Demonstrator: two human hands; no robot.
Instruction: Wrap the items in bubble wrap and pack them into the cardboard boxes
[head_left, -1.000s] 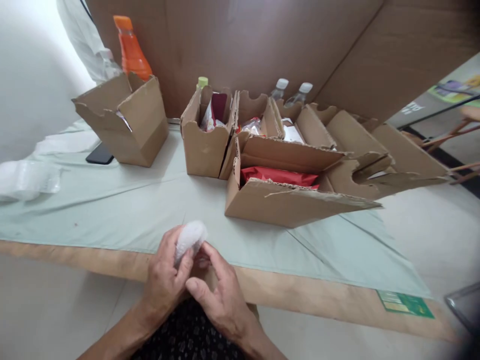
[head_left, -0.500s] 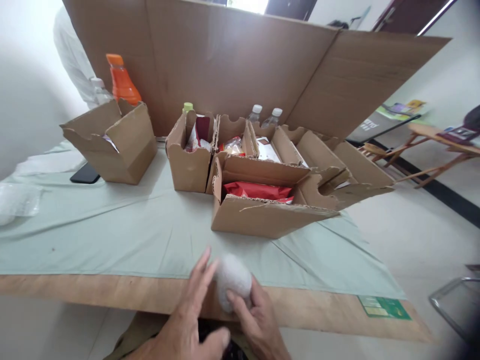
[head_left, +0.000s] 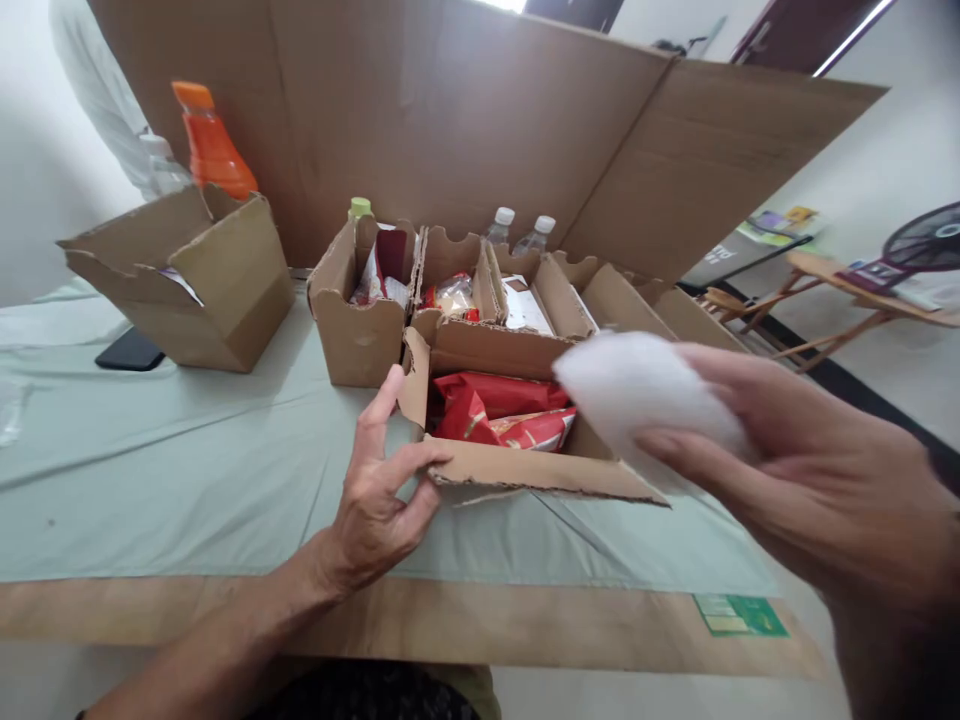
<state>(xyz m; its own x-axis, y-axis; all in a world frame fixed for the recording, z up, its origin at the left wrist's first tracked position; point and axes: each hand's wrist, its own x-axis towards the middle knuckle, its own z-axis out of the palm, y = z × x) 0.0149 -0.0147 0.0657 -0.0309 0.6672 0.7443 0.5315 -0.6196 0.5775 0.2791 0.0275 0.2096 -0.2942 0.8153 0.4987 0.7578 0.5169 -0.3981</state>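
Note:
My right hand (head_left: pixel 810 470) holds a white rounded bundle (head_left: pixel 652 395) over the right part of the front cardboard box (head_left: pixel 540 470). The bundle is blurred, and its wrapping and contents cannot be made out. My left hand (head_left: pixel 386 490) grips that box at its front left corner, with the index finger extended along the left end wall. Inside the box lie red shiny packets (head_left: pixel 502 400), one showing a patterned side. My right hand and the bundle hide the box's right end.
Behind stands a row of narrow cardboard boxes (head_left: pixel 356 340) with packets inside. At left are another box (head_left: pixel 225 310), a black phone (head_left: pixel 129 350) and an orange bottle (head_left: pixel 214 150). A tall cardboard panel (head_left: pixel 465 120) closes off the back. A green card (head_left: pixel 742 615) lies at the table's front edge.
My right hand has carried the white bundle up and right, over the front box. My left hand has moved forward onto the box corner. The front wall now leans outward, showing more red packets.

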